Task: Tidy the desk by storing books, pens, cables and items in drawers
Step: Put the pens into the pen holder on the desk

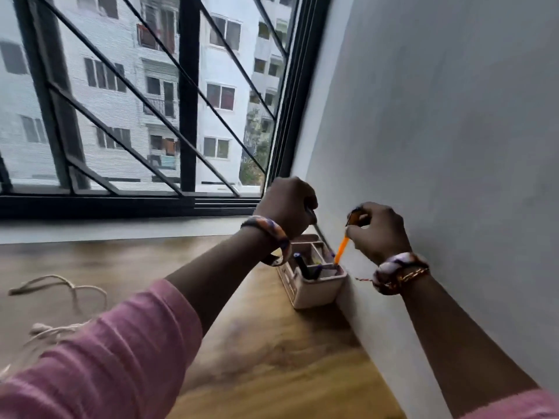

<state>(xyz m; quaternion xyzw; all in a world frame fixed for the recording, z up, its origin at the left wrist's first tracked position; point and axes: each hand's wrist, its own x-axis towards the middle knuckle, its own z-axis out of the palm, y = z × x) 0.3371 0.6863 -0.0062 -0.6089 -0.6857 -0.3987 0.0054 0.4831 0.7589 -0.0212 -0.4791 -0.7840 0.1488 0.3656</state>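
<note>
A cream pen holder (314, 290) with several compartments stands on the wooden desk (257, 343) against the right wall. My right hand (378, 231) pinches an orange pen (341, 251) whose lower tip dips into the holder's rear compartment. My left hand (287, 204) hovers above the holder and grips a thin grey pen (319, 231) that slants down toward it. Dark pens (305, 267) stand in the front compartment.
White cables (60, 291) lie tangled on the desk at the left. A grey wall (438, 146) runs along the desk's right edge. A barred window (136, 101) with a dark frame spans the back above a pale sill.
</note>
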